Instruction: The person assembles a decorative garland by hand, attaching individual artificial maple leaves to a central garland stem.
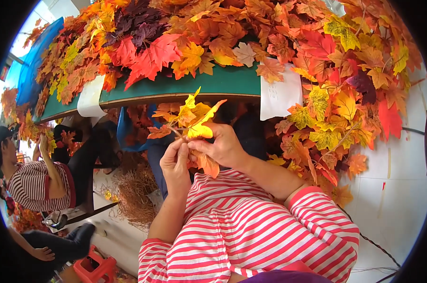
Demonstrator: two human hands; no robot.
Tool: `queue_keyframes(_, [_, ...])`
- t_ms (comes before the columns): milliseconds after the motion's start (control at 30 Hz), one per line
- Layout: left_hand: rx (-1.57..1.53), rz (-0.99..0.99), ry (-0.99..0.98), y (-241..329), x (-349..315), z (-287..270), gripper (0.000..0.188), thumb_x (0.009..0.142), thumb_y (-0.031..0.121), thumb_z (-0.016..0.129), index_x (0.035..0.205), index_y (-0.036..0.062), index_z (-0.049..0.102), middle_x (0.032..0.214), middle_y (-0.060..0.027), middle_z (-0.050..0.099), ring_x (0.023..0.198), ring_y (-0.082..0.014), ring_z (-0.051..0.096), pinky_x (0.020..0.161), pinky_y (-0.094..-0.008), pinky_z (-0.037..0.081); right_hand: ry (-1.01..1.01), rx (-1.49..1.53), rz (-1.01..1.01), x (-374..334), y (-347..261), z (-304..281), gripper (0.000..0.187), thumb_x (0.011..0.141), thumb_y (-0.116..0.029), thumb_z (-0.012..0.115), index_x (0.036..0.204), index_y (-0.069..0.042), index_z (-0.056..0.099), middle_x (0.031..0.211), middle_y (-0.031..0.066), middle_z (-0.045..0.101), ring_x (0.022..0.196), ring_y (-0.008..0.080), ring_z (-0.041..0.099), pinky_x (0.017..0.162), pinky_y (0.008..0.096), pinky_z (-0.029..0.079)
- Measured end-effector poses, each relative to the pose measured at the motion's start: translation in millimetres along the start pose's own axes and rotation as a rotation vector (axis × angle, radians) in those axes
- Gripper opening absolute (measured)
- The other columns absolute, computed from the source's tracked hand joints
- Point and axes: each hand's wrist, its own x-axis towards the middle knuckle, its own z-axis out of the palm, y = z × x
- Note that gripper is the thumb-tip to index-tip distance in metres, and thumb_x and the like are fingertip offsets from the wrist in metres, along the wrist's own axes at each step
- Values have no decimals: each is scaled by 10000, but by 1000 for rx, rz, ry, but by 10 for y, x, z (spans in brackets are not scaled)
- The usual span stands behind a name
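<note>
In front of my striped shirt, both hands hold an artificial maple leaf spray (194, 115) with yellow and orange leaves. My left hand (174, 166) is closed, its thumb and fingers pinched at the brown stem. Close against it, my right hand (222, 145) is also closed, gripping the spray just below the yellow leaves. An orange leaf (206, 163) hangs beneath my fingers. Exactly where the fingertips meet the stem is partly hidden by the leaves and the hands themselves.
A green table (175, 87) ahead bears heaped artificial autumn leaves (213, 28), which spill over its right end. Paper sheets (280, 92) hang at its edge. Bundled brown stems (135, 191) stand at left, near a seated co-worker (38, 186) and a red stool (94, 266).
</note>
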Motion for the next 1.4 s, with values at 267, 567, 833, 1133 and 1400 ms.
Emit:
queue_keyframes(267, [-252, -246, -173, 206, 205, 14, 376, 851, 79, 558, 1192, -36, 448, 969, -47, 562, 899, -87, 535, 786, -221, 440, -268, 204, 42, 486, 113, -292, 113, 770, -39, 643, 865, 10, 606, 798, 25, 616, 720, 68, 573, 672, 205, 472])
queue_keyframes(567, [-119, -164, -269, 138, 277, -61, 515, 752, -46, 611, 1225, 9, 413, 941, -26, 532, 884, -88, 526, 803, -217, 431, -274, 96, 9, 698, 71, -410, 112, 761, -53, 654, 847, 15, 627, 776, 30, 622, 705, 76, 574, 644, 208, 471])
queue_keyframes(833, [-186, -210, -119, 160, 295, -106, 342, 834, 18, 541, 1166, -8, 462, 910, -25, 569, 806, -72, 545, 693, -196, 460, -255, 257, 34, 771, 96, -432, 72, 790, -16, 616, 854, 16, 624, 791, 10, 616, 733, 63, 567, 677, 196, 464])
queue_keyframes(1133, [-404, -350, -122, 211, 309, -178, 215, 895, 121, 492, 1063, -2, 545, 769, -16, 605, 671, -64, 575, 588, -194, 495, -275, -325, -483, 671, 120, -336, 238, 629, 143, 526, 679, -61, 639, 811, 58, 489, 793, 195, 524, 683, 244, 432])
queue_keyframes(1400, [-542, -491, -81, 300, 242, -138, 225, 871, 93, 528, 1077, 3, 535, 845, -41, 604, 689, -72, 585, 566, -170, 501, -136, -430, -533, 702, 206, -343, 232, 609, 148, 535, 672, -52, 635, 810, 68, 512, 786, 206, 545, 686, 262, 456])
